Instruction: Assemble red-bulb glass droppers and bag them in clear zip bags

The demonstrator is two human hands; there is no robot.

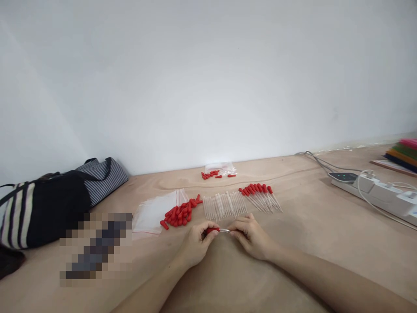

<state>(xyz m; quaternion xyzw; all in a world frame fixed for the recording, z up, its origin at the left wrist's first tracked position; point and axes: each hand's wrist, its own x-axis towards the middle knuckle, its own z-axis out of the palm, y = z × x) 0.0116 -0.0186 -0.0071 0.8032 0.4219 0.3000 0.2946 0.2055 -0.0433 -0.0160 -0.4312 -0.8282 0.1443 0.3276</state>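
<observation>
Near the middle of the table my left hand (199, 243) pinches a red rubber bulb (213, 230). My right hand (250, 237) is closed on a clear glass dropper tube (224, 230), whose end meets the bulb; how far it sits inside is hidden by my fingers. Just beyond my hands lies a row of bare dropper tubes (224, 205). To its left is a pile of red bulbs (178, 213), partly on a clear zip bag (148, 217). Several droppers with red bulbs on them (262, 198) lie fanned out on the right.
By the wall, more red bulbs (211, 174) lie beside a small plastic bag (224, 167). Dark and striped bags (58, 204) stand at the left, near a blurred-out object (97, 250). A white power strip (374, 193) with cables and coloured folders (404, 154) are at the right.
</observation>
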